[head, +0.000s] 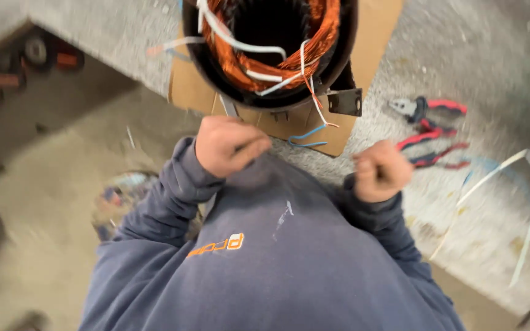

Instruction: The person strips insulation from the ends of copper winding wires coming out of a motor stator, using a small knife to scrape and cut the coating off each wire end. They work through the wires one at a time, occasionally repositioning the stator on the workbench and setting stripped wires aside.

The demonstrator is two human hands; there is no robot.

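Left hand [228, 146] clenched, fingers curled near chest, just below the stator [271, 49]; can't tell if it pinches anything, frame is blurred. Right hand [380, 170] fisted, nothing visibly in its grip. Stator with copper windings sits on cardboard [372, 43] on the worktop [473, 61], above both hands. Blue wire [307, 136] hangs between the hands. Red-handled pliers [433, 132] lie just right of the right hand.
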